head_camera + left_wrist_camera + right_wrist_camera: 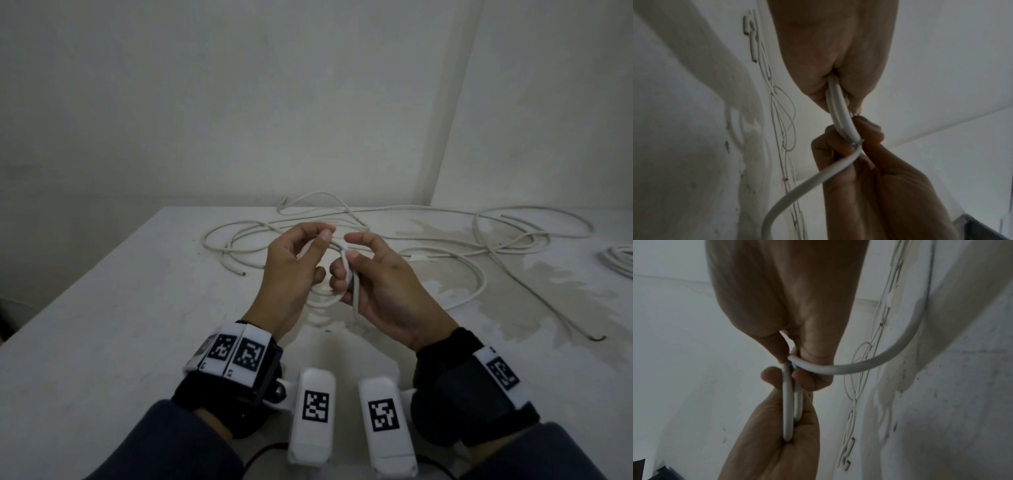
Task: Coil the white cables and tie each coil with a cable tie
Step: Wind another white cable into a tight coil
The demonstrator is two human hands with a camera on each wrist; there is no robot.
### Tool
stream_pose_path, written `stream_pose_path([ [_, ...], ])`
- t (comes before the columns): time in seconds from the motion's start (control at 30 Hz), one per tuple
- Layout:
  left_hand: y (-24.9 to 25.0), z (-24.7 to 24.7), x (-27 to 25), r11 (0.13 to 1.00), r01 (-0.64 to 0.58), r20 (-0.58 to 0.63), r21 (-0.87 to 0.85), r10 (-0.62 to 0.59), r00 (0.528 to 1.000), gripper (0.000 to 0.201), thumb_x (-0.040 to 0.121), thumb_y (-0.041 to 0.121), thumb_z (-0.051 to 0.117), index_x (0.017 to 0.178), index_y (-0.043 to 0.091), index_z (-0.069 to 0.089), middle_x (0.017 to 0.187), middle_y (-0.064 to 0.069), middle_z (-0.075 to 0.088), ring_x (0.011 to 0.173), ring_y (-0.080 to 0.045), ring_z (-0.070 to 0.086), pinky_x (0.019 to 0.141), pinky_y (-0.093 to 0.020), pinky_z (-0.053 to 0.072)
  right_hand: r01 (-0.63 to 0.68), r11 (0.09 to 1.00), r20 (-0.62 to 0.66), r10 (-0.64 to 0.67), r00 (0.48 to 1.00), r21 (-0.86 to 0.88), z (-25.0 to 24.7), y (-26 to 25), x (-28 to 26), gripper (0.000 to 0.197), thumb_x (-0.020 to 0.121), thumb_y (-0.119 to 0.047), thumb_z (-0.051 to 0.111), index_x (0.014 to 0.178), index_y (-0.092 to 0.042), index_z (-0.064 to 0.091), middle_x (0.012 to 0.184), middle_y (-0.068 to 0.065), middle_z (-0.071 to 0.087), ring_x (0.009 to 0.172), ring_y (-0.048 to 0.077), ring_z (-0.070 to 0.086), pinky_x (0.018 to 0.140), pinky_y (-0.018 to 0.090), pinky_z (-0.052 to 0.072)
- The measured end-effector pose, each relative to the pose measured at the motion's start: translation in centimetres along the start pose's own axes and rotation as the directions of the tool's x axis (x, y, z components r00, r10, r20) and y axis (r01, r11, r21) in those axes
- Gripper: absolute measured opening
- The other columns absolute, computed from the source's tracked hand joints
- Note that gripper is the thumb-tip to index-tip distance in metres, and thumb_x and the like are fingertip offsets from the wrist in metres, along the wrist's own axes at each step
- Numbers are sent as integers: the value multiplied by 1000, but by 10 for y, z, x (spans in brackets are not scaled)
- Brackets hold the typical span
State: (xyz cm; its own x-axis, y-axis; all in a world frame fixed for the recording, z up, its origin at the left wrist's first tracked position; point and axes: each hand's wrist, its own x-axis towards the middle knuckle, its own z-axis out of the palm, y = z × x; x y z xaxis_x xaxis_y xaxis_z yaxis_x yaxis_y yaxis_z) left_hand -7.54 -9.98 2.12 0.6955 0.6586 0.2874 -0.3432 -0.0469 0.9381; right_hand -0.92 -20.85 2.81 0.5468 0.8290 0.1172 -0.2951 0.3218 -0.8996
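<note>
A small coil of white cable (346, 274) hangs between both hands above the white table (102, 308). My left hand (318, 255) pinches the coil's loops (835, 104) between thumb and fingers. My right hand (350, 260) grips the same loops at their crossing (854, 141), fingers curled round them. In the right wrist view my right hand (791, 356) holds the top of the loops (786, 402) and my left hand (789, 379) holds them from below. The cable's free length (879, 364) trails off to the table. I cannot make out a cable tie.
Several loose white cables (376, 222) sprawl over the far half of the table, with cut ends at the left (241, 273) and right (597, 338). Another coil (618, 260) lies at the right edge. Walls (239, 102) close in behind; the table's left edge (75, 284) drops off.
</note>
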Motion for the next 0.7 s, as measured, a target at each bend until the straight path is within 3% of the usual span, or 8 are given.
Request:
stream_pose_path([
  [0.1,1,4,-1,1000,11,-27,18,-10,1000,15,96,13,54,89,16,67,67,8,52,50,-1,43,45,-16,39,21,999,-53,-23,998,-45,1,2,2,8,101,-8,39,101,-12,45,56,3,52,49,13,46,51,22,43],
  [0.2,2,6,-2,998,50,3,22,-51,999,17,98,16,49,91,10,64,71,-6,48,45,-2,38,41,-15,35,55,987,-111,-72,991,-153,2,4,3,7,100,-13,44,94,-14,46,52,1,50,46,12,44,50,22,41],
  [0.4,6,8,-5,989,149,106,-23,-146,984,10,98,15,49,101,6,53,58,0,38,40,-5,28,38,-16,28,59,981,-154,-88,984,-185,-2,5,4,15,100,-16,46,85,-12,45,45,-1,47,38,10,41,41,19,37],
  [0.57,4,4,-2,941,231,22,-246,-232,972,13,98,12,48,98,8,60,56,2,32,37,-3,26,35,-14,24,54,986,-132,-75,988,-158,-4,4,3,11,98,-15,50,88,-14,50,65,5,64,58,15,61,52,25,50],
  [0.63,6,3,0,903,242,2,-355,-258,966,16,100,12,45,96,8,60,55,3,32,36,-3,24,33,-13,21,92,982,-160,-119,980,-167,-7,5,4,9,96,-13,53,88,-15,54,73,6,66,65,15,63,56,27,52],
  [0.7,6,4,0,908,232,-24,-349,-256,966,18,100,12,43,95,8,60,55,3,33,36,-2,24,32,-13,22,165,950,-169,-214,962,-267,-8,7,5,8,94,-12,57,87,-14,55,79,8,68,68,15,65,58,30,51],
])
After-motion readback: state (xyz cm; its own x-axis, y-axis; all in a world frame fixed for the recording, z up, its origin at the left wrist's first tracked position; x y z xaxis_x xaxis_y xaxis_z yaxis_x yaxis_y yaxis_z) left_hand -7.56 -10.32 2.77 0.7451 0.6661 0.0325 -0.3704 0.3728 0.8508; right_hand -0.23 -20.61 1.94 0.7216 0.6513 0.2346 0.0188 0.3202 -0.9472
